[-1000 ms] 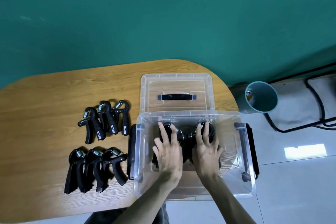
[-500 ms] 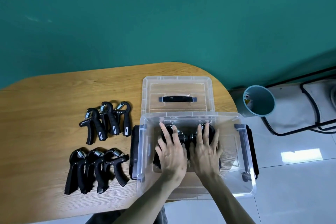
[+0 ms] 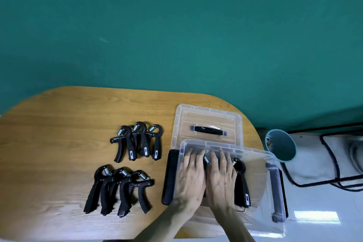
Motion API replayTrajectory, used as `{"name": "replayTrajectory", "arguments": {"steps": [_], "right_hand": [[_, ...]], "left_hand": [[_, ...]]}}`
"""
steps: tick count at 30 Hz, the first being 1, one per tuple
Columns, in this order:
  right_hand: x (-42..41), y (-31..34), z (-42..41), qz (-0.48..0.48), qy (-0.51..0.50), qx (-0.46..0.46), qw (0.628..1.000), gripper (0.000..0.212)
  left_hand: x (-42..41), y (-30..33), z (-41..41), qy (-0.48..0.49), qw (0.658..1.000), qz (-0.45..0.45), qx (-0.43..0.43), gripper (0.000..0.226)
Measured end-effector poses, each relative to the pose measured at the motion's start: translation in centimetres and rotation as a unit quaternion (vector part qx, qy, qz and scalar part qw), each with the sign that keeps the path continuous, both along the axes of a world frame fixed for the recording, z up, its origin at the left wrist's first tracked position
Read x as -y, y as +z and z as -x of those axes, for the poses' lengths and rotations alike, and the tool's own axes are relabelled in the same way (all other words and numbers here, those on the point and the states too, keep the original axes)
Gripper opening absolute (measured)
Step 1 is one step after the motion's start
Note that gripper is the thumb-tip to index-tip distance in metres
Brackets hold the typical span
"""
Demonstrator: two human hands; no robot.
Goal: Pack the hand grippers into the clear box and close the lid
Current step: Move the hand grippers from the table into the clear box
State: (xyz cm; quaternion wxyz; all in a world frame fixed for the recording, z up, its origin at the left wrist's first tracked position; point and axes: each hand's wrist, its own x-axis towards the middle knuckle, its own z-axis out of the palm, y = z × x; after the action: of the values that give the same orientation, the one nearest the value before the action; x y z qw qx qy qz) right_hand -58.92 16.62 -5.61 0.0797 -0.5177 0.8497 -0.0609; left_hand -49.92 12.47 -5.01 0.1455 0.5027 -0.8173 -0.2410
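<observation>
Six hand grippers (image 3: 125,169) lie on the table (image 3: 59,143) in two rows of three, left of the clear box (image 3: 261,186) and nearer the left hand (image 3: 191,178); their handles point toward the person. Both the left and right hand (image 3: 221,178) rest flat inside the box, fingers (image 3: 214,158) spread over packed grippers (image 3: 242,184). The lid (image 3: 208,124) lies touching the box's far edge. Beyond: a green wall (image 3: 176,25).

hand grippers (image 3: 135,143): black | clear box (image 3: 261,165): transparent | table (image 3: 59,143): wood-grain | wall (image 3: 176,25): teal
</observation>
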Motion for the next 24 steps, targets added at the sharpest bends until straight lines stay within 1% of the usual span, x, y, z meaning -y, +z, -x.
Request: {"name": "replayTrajectory", "arguments": {"steps": [3,6,8,12,15,18,24], "right_hand": [[1.5,1.3,-2.4,0.013,0.025,0.005,1.0,0.06],[3.6,2.7,-5.2,0.034,0.057,0.005,0.998,0.052],[5.3,3.5,-7.4,0.048,0.071,0.01,0.996,0.045],[8.2,4.0,-11.7,0.043,0.1,0.017,0.994,0.044],[9.9,3.8,-15.2,0.036,0.123,0.017,0.992,0.045],[11.4,3.1,-18.7,0.024,0.162,0.021,0.986,0.042],[13.9,0.5,-24.0,-0.022,0.209,0.015,0.978,0.042]], "left_hand": [[1.7,1.6,-2.3,-0.001,1.0,0.017,-0.019,0.051],[3.4,2.8,-5.3,0.024,0.999,0.03,-0.027,0.047],[4.6,3.1,-8.1,0.073,0.996,0.02,-0.039,0.042],[6.7,3.0,-13.9,0.143,0.989,0.01,-0.046,0.036],[7.7,2.8,-18.1,0.165,0.986,-0.001,-0.025,0.038],[8.5,2.3,-21.6,0.181,0.982,-0.056,0.005,0.047],[9.0,-0.2,-27.5,0.224,0.966,-0.112,0.059,0.045]]}}
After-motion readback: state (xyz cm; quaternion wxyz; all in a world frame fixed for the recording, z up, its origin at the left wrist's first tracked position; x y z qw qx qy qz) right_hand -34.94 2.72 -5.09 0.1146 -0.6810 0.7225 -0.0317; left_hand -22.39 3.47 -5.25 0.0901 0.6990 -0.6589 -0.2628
